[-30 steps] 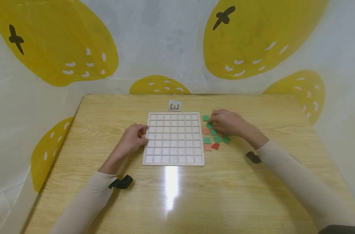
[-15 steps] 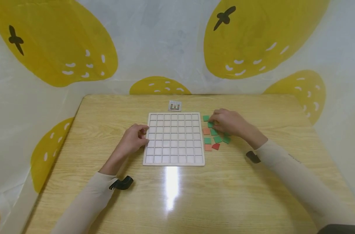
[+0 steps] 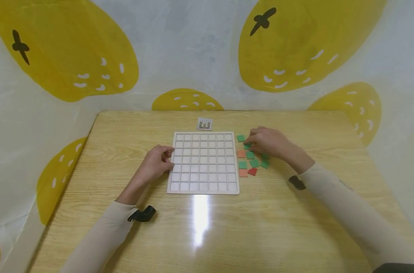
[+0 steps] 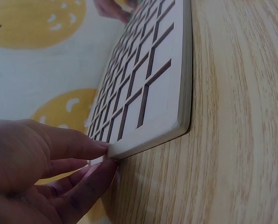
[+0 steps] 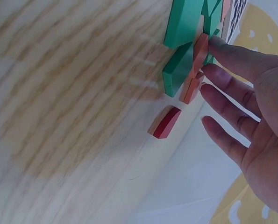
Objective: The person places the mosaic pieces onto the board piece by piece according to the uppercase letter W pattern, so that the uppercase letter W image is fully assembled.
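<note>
A pale board with a grid of square recesses lies in front of the person. In the head view my left hand touches its left edge, thumb and index finger set apart along the rim. The left wrist view shows those fingertips right at the board's side. Right of the board lie several green square tiles, two orange tiles and a red rounded piece. There my right hand pinches one green tile between index finger and thumb; its other fingers stretch out loosely in the right wrist view.
A small pattern card with a brown shape on a grid lies just behind the board. The wooden table reaches back to a wall covering printed with yellow fruit.
My right hand has shifted slightly to the right, with the green tile at its fingertips turning and moving along. The left hand stays at the board's edge.
</note>
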`<state>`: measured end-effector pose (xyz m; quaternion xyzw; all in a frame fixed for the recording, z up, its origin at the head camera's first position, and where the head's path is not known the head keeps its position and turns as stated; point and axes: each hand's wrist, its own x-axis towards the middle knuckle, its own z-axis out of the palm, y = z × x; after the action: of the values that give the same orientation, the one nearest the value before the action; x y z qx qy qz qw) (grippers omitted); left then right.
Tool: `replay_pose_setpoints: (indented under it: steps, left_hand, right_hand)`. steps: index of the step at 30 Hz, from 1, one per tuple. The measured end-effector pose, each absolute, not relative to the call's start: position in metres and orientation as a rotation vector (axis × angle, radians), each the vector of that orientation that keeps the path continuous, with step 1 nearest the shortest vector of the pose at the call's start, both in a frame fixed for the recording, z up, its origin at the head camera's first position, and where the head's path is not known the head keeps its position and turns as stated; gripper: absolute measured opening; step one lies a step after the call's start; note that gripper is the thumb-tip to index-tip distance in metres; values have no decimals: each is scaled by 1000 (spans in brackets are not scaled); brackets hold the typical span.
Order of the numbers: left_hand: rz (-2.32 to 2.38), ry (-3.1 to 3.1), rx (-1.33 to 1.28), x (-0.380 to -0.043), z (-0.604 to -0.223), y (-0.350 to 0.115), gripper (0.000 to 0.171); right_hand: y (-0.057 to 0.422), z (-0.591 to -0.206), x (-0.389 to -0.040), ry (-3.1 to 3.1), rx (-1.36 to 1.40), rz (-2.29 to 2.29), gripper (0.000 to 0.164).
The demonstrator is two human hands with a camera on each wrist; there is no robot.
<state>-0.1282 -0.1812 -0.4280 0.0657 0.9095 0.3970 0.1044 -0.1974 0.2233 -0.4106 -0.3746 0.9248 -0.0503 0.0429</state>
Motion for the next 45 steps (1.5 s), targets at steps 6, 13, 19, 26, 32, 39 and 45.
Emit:
replay_pose_setpoints:
  steps: [6, 13, 19, 26, 32, 39, 45]
  left_hand:
    - [1162, 2678, 185, -128, -429, -181, 54]
    - [1134, 2689, 184, -129, -429, -181, 55]
    - [1120, 2687, 170, -130, -428, -180, 55]
    - [1116, 2695, 185, -130, -429, -179, 55]
    - [1120, 2702, 193, -130, -430, -180, 55]
    - [1120, 2704, 200, -130, -430, -180, 54]
    - [1136, 2699, 188, -130, -428, -179, 55]
  right_hand:
    - [223, -410, -198, 2827, -1147, -170, 27]
    - [224, -411, -205, 2789, -1154, -165, 25]
    - [225, -409, -209, 2769, -1190, -154, 25]
    - [226, -407, -211, 2785, -1185, -146, 26]
    - [223, -400, -215, 2777, -1122, -188, 27]
    - [216, -393, -218, 2752, -1126, -252, 27]
    - [208, -387, -217, 2735, -1181, -255, 27]
